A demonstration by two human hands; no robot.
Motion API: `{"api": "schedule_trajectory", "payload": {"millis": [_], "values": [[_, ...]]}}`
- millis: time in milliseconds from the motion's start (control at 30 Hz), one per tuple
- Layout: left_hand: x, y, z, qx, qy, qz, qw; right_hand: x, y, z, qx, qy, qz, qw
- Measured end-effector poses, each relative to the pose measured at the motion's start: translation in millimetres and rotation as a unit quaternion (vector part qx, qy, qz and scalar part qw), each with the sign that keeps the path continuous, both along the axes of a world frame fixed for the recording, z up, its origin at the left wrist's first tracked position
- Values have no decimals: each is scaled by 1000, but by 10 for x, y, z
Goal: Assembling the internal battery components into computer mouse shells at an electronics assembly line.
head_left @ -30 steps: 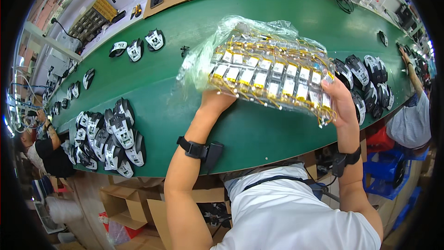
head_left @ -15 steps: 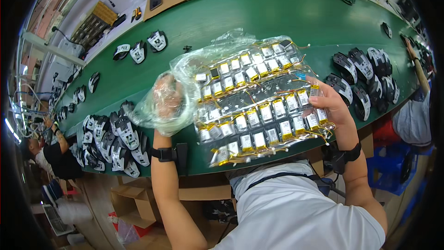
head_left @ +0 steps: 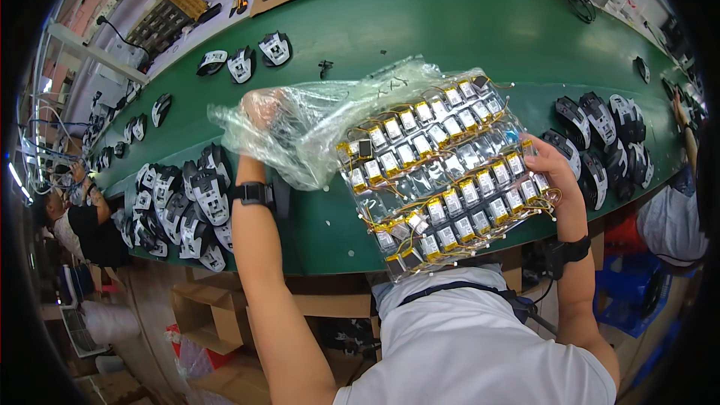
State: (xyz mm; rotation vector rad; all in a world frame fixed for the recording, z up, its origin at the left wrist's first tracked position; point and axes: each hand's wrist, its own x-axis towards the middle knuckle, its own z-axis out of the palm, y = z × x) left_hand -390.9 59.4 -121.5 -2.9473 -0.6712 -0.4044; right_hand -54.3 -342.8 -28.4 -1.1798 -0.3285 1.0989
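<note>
My right hand (head_left: 556, 169) grips the right edge of a clear plastic tray (head_left: 420, 180), its thumb on top. Rows of small silver pouch batteries (head_left: 448, 237) with yellow tape and thin wires fill much of the tray, which tilts above the bench. On the left, my left hand (head_left: 262, 107) is closed on a crumpled clear plastic bag (head_left: 307, 127), its fingers partly covered by the film. The bag stretches from that hand to the tray's upper left edge and lies along its far side.
Black-and-white mouse-like shells (head_left: 208, 196) are piled on the green bench (head_left: 450, 22) at left, with another group (head_left: 596, 116) at right. Three more shells (head_left: 241, 65) lie farther back. Cardboard boxes (head_left: 210, 315) stand below the bench. Co-workers (head_left: 90, 217) sit at both ends.
My left hand has moved up and slightly left, drawing the bag off more of the tray. The tray has shifted right and turned a little, with my right hand still on it.
</note>
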Motion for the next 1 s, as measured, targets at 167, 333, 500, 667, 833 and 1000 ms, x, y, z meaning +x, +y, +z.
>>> {"api": "schedule_trajectory", "payload": {"millis": [167, 333, 500, 667, 833, 1000], "values": [[592, 1058, 360, 17, 42, 67, 997, -33, 130, 85, -12, -2, 44, 999], [469, 861, 223, 25, 79, 113, 990, 13, -120, 24, -62, -47, 19, 997], [661, 1298, 289, 31, 121, 153, 980, -105, -138, 228, -48, -10, 34, 998], [712, 1429, 142, 25, 15, 250, 968, -66, -266, 84, -26, 21, 7, 999], [460, 1471, 203, 115, 97, 265, 952, -116, -363, 52, -11, 28, 0, 1000], [395, 1403, 267, 104, 32, 204, 973, -31, -277, 47, 23, 18, -6, 1000]]}}
